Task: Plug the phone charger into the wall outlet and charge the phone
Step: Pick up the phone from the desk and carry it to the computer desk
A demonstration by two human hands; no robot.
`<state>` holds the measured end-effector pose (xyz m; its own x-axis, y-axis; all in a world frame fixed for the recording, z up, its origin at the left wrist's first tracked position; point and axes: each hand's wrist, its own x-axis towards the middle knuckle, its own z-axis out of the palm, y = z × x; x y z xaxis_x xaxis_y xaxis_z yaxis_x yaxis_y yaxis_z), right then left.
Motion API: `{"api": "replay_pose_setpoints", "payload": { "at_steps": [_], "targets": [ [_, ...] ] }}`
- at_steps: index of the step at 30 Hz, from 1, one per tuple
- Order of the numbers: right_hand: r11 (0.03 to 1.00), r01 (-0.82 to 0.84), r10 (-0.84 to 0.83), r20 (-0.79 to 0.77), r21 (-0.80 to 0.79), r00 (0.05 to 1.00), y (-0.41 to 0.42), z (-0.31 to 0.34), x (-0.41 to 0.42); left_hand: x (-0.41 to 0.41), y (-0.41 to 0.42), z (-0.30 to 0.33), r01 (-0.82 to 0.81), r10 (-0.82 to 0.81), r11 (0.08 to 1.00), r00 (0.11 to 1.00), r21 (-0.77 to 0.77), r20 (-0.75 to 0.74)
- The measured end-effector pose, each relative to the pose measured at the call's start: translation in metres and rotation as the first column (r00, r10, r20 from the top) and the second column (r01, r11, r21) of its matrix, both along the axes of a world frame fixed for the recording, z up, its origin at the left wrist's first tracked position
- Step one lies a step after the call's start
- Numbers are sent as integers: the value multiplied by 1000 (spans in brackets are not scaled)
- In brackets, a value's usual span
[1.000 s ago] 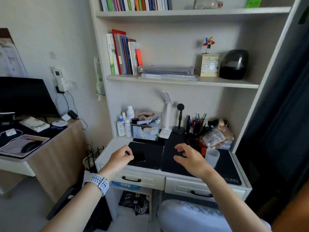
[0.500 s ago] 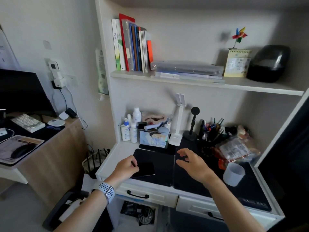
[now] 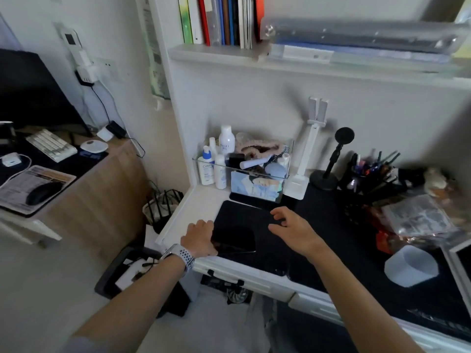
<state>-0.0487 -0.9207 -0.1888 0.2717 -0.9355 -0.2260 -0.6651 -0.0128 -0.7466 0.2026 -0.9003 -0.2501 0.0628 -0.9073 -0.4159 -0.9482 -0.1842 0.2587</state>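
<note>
A black phone (image 3: 235, 239) lies flat on a dark mat (image 3: 257, 217) at the front left of the white desk (image 3: 201, 202). My left hand (image 3: 200, 238), with a watch on its wrist, has its fingers curled on the phone's left edge. Just right of the phone my right hand (image 3: 295, 231) hovers over the mat, fingers spread and holding nothing. On the wall at the far left is a white outlet (image 3: 107, 68), with white adapters (image 3: 85, 72) and a black plug with a cable plugged in beside it. A small white and a black charger block (image 3: 112, 131) lie on the wooden side desk.
A clear organiser (image 3: 254, 174) with bottles stands behind the mat, beside a white lamp (image 3: 305, 154), a black stand and a pen cup. A white cup (image 3: 410, 266) and snack bags sit at the right. The side desk (image 3: 107, 179) holds a keyboard, mouse and monitor. A wire basket stands between the desks.
The view has come closer and tilted down. My left hand has slid onto the phone's left edge. My right hand stays open over the mat beside it.
</note>
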Motion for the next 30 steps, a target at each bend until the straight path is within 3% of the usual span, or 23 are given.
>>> {"api": "replay_pose_setpoints", "payload": {
  "at_steps": [9, 16, 20, 23, 25, 27, 28, 30],
  "targets": [
    [995, 36, -29, -85, 89, 996, -29, -39, 23, 9, -33, -45, 178, -187, 980, 977, 89, 105],
    [978, 121, -106, -95, 170, 990, -52, -66, 46, 4, -54, -74, 384, -387, 921, 897, 59, 214],
    [956, 215, -205, -69, 199, 976, -58, -85, 64, 8, -67, -80, 483, -491, 871, 852, 89, 181],
    [909, 345, -346, -40, 232, 937, -58, -99, 72, 11, -82, -80, 485, -504, 856, 861, 179, 75],
    [845, 456, -482, 30, 278, 875, -60, -102, 72, 14, -92, -76, 445, -443, 861, 894, 247, -68],
    [751, 568, -637, 141, 337, 758, -62, -97, 68, 19, -100, -69, 347, -245, 866, 922, 361, -300],
    [708, 608, -694, 197, 360, 692, -63, -92, 67, 22, -103, -64, 286, -86, 853, 902, 437, -423],
    [654, 645, -756, 296, 395, 585, -64, -77, 65, 25, -103, -51, 174, 304, 779, 735, 602, -606]
  ]
}}
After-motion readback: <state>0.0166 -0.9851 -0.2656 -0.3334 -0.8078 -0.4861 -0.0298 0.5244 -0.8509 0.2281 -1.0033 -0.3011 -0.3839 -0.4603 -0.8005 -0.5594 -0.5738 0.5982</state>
